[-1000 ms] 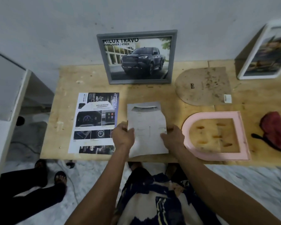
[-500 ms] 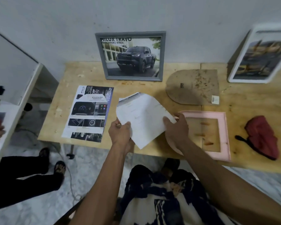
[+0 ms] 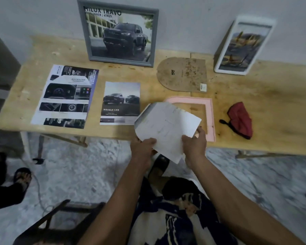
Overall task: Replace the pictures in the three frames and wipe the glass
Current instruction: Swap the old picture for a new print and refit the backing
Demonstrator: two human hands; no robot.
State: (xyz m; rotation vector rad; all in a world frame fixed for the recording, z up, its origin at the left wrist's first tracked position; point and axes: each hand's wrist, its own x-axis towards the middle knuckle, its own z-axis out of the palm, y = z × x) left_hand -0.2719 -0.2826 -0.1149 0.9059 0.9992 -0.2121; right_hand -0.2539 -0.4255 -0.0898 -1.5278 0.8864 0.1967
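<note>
Both my hands hold a white, arch-cut sheet point(image 3: 166, 127), blank side up, tilted over the table's front edge. My left hand point(image 3: 143, 147) pinches its lower left corner and my right hand point(image 3: 194, 143) its lower right side. Under the sheet lies an empty pink arched frame point(image 3: 210, 114), flat on the table. Its brown backing board point(image 3: 182, 74) lies behind it. A "Double Cab" truck picture point(image 3: 121, 103) lies flat to the left. A grey frame with a truck picture point(image 3: 119, 32) leans on the wall. A white frame point(image 3: 242, 46) leans at the right.
A large dashboard print point(image 3: 65, 96) lies at the left of the wooden table point(image 3: 272, 103). A red cloth point(image 3: 240, 120) lies at the right. A dark chair point(image 3: 57, 220) stands low on the left. Another person's feet in sandals point(image 3: 21, 177) are on the floor at the left.
I have carried the white sheet to the right, over the pink frame. The "Double Cab" picture now lies uncovered on the table where the sheet was.
</note>
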